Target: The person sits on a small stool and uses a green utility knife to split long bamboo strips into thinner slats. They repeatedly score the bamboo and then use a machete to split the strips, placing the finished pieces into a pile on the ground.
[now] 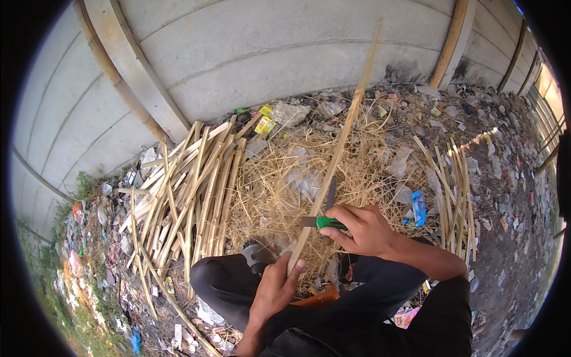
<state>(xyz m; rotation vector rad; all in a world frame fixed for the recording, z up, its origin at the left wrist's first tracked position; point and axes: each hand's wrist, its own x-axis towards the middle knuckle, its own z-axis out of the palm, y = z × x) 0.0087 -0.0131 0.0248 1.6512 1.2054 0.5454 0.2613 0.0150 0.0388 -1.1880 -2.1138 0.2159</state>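
Observation:
A long, pale bamboo strip (336,160) slants from my lap up toward the wall. My left hand (278,287) is closed round its near end, thumb on top. My right hand (364,229) grips a green-handled knife (308,221), its short brownish blade lying across the strip a little above my left hand. Behind the strip, by my right fingers, a dark narrow bar (331,193) stands up; I cannot tell what it is. Curly bamboo shavings (267,190) cover the ground under the strip.
A heap of bamboo strips (196,190) lies at left, and a smaller bundle (458,196) at right. A concrete panel wall (267,53) with bamboo poles (451,44) runs behind. Litter, including a blue wrapper (419,208) and yellow packets (264,124), is scattered about my crossed legs.

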